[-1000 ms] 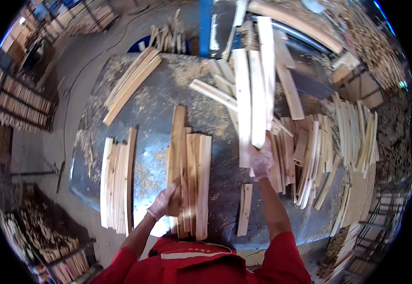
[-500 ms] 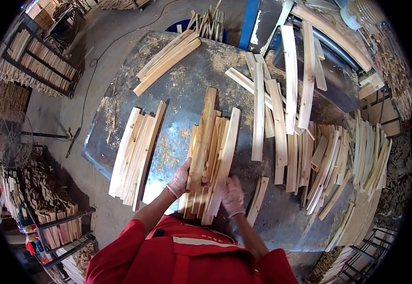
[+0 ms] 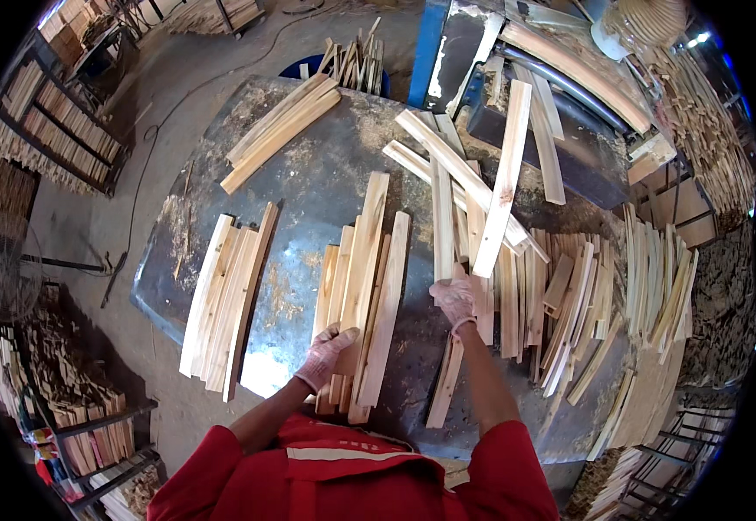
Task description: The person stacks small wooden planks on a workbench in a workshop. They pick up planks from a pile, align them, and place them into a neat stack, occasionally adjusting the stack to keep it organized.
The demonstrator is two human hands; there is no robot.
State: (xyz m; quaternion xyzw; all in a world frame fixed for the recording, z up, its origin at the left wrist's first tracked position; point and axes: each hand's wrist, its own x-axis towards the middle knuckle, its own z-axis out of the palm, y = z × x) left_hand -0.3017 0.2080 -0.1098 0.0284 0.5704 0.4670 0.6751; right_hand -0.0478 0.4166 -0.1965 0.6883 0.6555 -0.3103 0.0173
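My left hand [image 3: 328, 352], in a light glove, is closed round the near end of a wooden strip [image 3: 367, 252]. That strip lies over a bundle of similar strips [image 3: 388, 308] in front of me. Farther to the right, my gloved right hand [image 3: 454, 300] is closed at the near end of a pale strip [image 3: 441, 217]; its fingertips are partly hidden. Beside that hand, a loose strip [image 3: 501, 178] slants across another diagonal strip [image 3: 447, 156]. A shorter strip [image 3: 445, 382] lies below my right hand.
A separate bundle of strips [image 3: 226, 304] lies on the metal table [image 3: 157, 260] at left, with more strips [image 3: 282, 130] at its far edge. Rows of strips [image 3: 578, 304] cover the right side. A blue-framed machine [image 3: 430, 52] stands at the far right; a fan [image 3: 5, 269] stands left.
My right hand has left the middle bundle and moved up and right to the loose strips. Strips near the machine have shifted and now cross. My left hand still holds its strip.
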